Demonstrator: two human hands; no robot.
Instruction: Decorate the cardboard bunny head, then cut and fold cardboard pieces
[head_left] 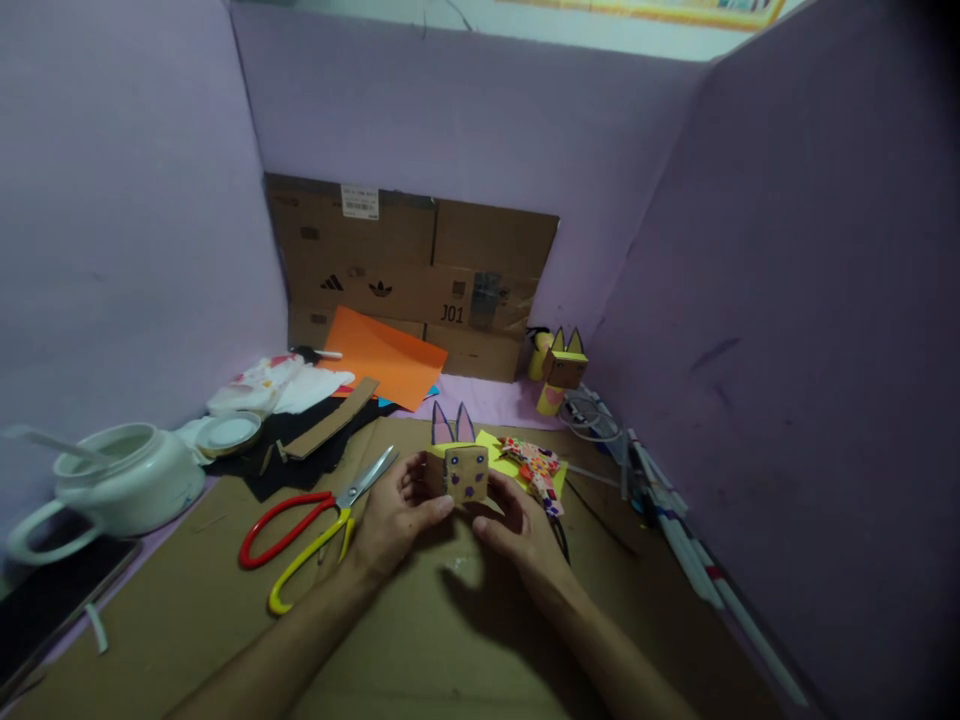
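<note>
Between my hands is a small cardboard box head (466, 474) with a drawn face, purple spots and two pointed pink ears. My left hand (397, 508) grips its left side, thumb at the lower front edge. On the other side, my right hand (521, 525) has its curled fingers against the box's right edge. Left of my left hand lie large scissors (337, 510), with one red and one yellow handle and the blades apart. Patterned paper pieces (534, 462) and yellow paper (491, 448) rest behind my right hand.
A white pot (127, 490) with a spoon stands at left, near a jar lid (229, 433). Orange paper (386, 358) and a cardboard strip (334, 420) lie behind. A similar eared figure (564, 370) stands at back right. Rolled tubes (686, 555) line the right wall.
</note>
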